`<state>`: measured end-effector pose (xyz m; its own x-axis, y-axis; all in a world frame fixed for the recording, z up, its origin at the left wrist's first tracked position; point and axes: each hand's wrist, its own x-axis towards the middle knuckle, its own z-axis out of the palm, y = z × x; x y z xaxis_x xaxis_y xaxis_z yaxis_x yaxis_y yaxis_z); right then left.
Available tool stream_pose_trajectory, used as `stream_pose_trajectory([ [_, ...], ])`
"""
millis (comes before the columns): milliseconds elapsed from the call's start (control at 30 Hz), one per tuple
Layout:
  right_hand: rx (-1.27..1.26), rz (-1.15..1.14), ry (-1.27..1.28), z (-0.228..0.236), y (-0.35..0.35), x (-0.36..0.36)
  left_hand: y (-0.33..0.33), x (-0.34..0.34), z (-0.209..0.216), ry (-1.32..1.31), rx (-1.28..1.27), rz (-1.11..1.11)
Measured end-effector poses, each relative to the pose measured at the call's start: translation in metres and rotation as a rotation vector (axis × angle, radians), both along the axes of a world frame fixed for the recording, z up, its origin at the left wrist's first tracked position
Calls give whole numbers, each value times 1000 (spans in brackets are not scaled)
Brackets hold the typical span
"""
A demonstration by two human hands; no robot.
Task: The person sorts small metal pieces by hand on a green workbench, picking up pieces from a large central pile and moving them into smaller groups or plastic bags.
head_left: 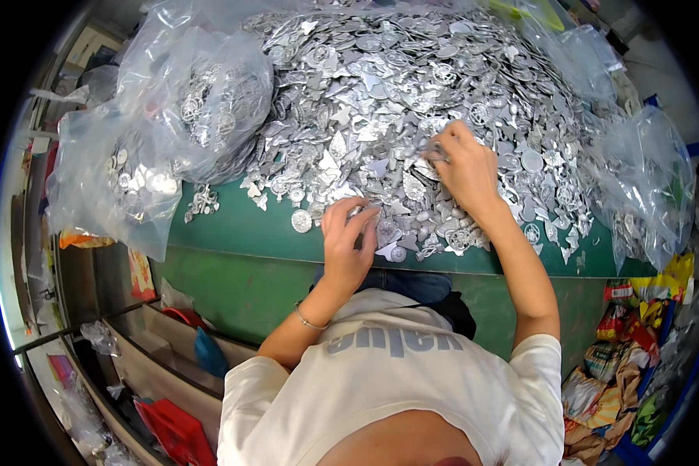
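Observation:
A broad heap of small silver metal charms (412,93) covers the green table (233,210), with flat discs, leaf, star and openwork shapes among them. My right hand (471,169) reaches into the middle of the heap; its fingers are bent together at a silver charm (433,154), smeared by motion. Down at the near edge of the heap, my left hand (347,242) has its fingers loosely curved and apart, touching the charms there. A round, patterned charm (301,221) lies just left of it. What lies under the left fingertips is partly hidden.
Clear plastic bags of silver pieces stand at the left (225,101) and right (648,186) of the heap. Below left is an open drawer (163,349) with a red item (177,431). Colourful packets (613,365) are piled at lower right.

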<state>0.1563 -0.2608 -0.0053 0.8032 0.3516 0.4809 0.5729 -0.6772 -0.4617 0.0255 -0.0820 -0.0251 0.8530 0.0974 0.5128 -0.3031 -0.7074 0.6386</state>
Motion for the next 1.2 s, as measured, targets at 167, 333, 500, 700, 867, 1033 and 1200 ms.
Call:
stream_pose_trajectory([
  [167,228,-175,61,-4,-22,4,19,1,-7,-55,-121,92],
  [333,1417,-108,814,7,-42,-2,33,4,-10,-44,-140,171],
  [500,1856,106,1249,10,-51,-14,34,3,-14,-25,-182,209],
  [700,1259,115,1024,5,-51,-22,38,-7,-18,1,-153,217],
  [867,431,127,353,13,-7,-11,34,-8,-19,-12,-122,174],
  [1033,-245,80,104,18,15,-11,25,-5,-11,116,-7,155],
  [1200,206,114,157,7,-20,-3,20,3,-8,211,77,136],
])
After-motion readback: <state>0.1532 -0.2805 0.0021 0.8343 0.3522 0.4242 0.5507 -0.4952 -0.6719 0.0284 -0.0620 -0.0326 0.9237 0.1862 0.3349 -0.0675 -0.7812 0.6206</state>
